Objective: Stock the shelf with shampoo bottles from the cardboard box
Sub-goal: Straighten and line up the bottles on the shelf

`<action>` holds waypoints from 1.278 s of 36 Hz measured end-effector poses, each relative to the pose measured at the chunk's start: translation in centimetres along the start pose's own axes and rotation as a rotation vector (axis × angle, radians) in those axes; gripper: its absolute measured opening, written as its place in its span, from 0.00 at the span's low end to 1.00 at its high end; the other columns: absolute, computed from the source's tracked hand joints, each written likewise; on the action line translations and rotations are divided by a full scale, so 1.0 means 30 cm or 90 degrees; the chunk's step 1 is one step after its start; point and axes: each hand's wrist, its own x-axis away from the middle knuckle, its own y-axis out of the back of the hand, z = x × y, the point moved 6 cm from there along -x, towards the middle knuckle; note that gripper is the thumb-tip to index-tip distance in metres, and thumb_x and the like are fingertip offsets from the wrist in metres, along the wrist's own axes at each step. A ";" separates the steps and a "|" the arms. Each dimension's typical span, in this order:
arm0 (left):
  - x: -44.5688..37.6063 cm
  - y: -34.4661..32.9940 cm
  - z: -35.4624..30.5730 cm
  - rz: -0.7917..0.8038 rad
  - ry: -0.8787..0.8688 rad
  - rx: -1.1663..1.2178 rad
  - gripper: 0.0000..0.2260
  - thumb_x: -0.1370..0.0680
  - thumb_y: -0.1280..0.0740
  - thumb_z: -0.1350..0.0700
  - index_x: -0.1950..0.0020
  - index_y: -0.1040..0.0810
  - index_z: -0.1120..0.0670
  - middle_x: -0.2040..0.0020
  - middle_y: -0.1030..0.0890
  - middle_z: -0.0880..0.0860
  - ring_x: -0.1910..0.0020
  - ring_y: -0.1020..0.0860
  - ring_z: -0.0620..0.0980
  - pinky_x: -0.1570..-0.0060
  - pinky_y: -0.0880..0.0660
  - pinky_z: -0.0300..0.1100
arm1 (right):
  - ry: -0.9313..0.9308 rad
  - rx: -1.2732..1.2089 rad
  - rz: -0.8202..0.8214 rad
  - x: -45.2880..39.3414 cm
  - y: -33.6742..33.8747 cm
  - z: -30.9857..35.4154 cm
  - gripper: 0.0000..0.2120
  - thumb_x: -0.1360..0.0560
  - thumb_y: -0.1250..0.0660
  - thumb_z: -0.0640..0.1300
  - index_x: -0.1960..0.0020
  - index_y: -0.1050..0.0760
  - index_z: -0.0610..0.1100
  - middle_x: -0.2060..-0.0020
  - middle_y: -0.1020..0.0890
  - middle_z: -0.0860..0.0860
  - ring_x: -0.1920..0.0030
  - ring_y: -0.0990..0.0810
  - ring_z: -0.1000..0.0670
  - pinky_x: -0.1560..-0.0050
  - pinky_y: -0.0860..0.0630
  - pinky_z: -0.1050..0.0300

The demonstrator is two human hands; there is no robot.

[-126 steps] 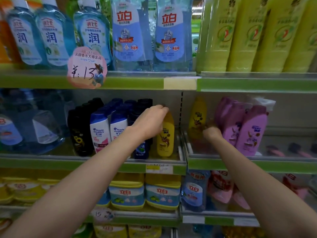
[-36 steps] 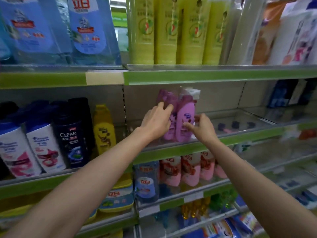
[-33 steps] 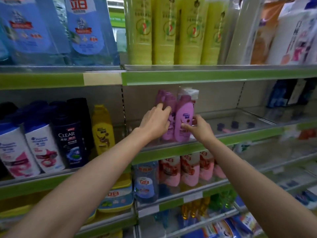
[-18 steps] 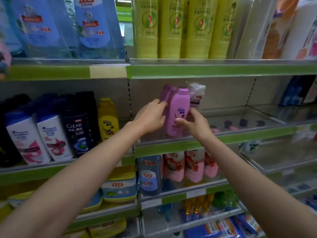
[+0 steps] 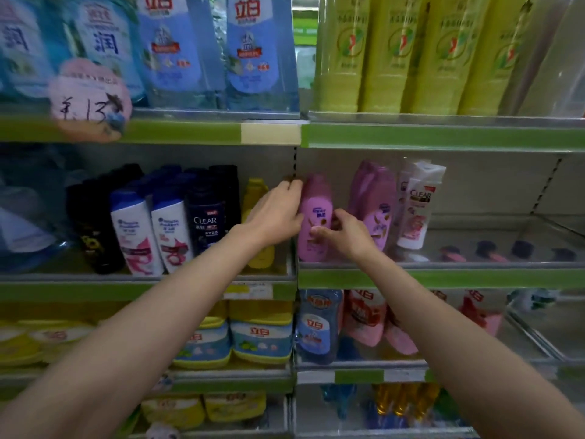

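Observation:
A pink shampoo bottle [image 5: 316, 213] stands upright at the left end of the right-hand middle shelf [image 5: 443, 277]. My left hand [image 5: 278, 212] wraps around its left side, fingertips up by the cap. My right hand [image 5: 345, 232] pinches the bottle's lower front from the right. To the right stand other pink bottles [image 5: 376, 204] and a white Clear bottle [image 5: 418, 204]. The cardboard box is out of view.
Left of the divider stand a yellow bottle [image 5: 258, 198], a dark Clear bottle [image 5: 207, 217] and white-and-blue bottles [image 5: 136, 229]. Tall yellow-green bottles [image 5: 411, 52] and blue refill pouches [image 5: 218, 49] fill the shelf above. The middle shelf's right part shows bare floor with small items at the back.
Both hands have carried one pink bottle leftward away from the pink group to the shelf's left end by the divider. The view has swung back to the left.

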 end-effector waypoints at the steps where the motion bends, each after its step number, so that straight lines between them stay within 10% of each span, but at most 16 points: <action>1: -0.002 -0.001 -0.006 0.000 -0.004 0.001 0.19 0.24 0.34 0.56 0.35 0.33 0.59 0.42 0.27 0.58 0.45 0.25 0.57 0.49 0.26 0.47 | 0.002 0.000 0.001 0.000 0.003 0.000 0.18 0.26 0.31 0.52 0.44 0.28 0.42 0.52 0.21 0.50 0.55 0.24 0.53 0.69 0.34 0.71; 10: -0.032 -0.034 -0.036 -0.006 0.018 0.032 0.20 0.24 0.32 0.53 0.36 0.34 0.58 0.41 0.26 0.58 0.42 0.26 0.56 0.45 0.26 0.47 | -0.021 0.023 0.001 0.010 0.040 -0.033 0.21 0.28 0.32 0.57 0.43 0.27 0.43 0.53 0.22 0.52 0.52 0.23 0.52 0.56 0.29 0.60; 19: -0.033 -0.049 -0.024 -0.010 0.037 0.082 0.19 0.24 0.32 0.54 0.37 0.34 0.58 0.44 0.25 0.57 0.47 0.24 0.54 0.52 0.23 0.44 | -0.087 -0.018 -0.245 0.079 0.249 -0.193 0.10 0.25 0.34 0.47 0.58 0.27 0.41 0.64 0.22 0.49 0.57 0.23 0.46 0.57 0.30 0.55; 25: -0.034 -0.050 -0.023 -0.002 0.045 0.097 0.18 0.24 0.32 0.55 0.39 0.34 0.58 0.44 0.25 0.57 0.48 0.23 0.53 0.52 0.22 0.44 | -0.153 -0.053 -0.130 0.046 0.242 -0.244 0.24 0.27 0.31 0.51 0.38 0.32 0.39 0.41 0.24 0.44 0.44 0.24 0.45 0.50 0.30 0.57; 32: -0.025 -0.042 -0.022 0.003 0.051 0.097 0.18 0.24 0.32 0.55 0.39 0.34 0.58 0.44 0.25 0.57 0.47 0.23 0.54 0.51 0.22 0.45 | -0.153 -0.089 -0.083 0.024 0.227 -0.238 0.21 0.28 0.30 0.50 0.40 0.30 0.41 0.43 0.21 0.45 0.49 0.23 0.47 0.63 0.28 0.61; 46: -0.039 -0.032 -0.035 0.014 0.040 0.067 0.20 0.25 0.31 0.53 0.39 0.35 0.57 0.47 0.24 0.57 0.51 0.22 0.54 0.55 0.22 0.44 | -0.059 0.034 0.046 -0.079 0.053 -0.090 0.19 0.29 0.29 0.39 0.40 0.28 0.41 0.47 0.19 0.45 0.51 0.22 0.48 0.49 0.26 0.58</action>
